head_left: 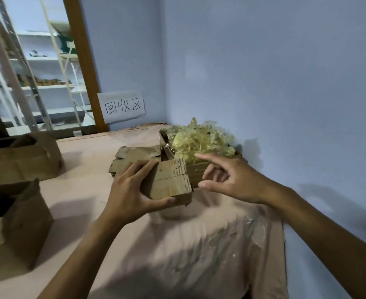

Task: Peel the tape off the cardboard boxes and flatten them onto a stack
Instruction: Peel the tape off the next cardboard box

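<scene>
A small brown cardboard box (171, 180) is held above the table, its closed flaps facing me. My left hand (132, 190) grips it from the left, fingers over the top and thumb under the front edge. To the right of the box, my right hand (227, 178) hovers with fingers spread and loose, holding nothing. Behind the box lies a stack of flattened cardboard (134, 156). At the back right, an open box (197, 171) is heaped with crumpled yellowish peeled tape (197, 141).
Two larger open cardboard boxes stand on the left, one further back (22, 160) and one nearer (20, 225). The pink tabletop (177, 244) has tape residue near its right edge. A blue wall runs along the right. A paper sign (121, 106) hangs on the back wall.
</scene>
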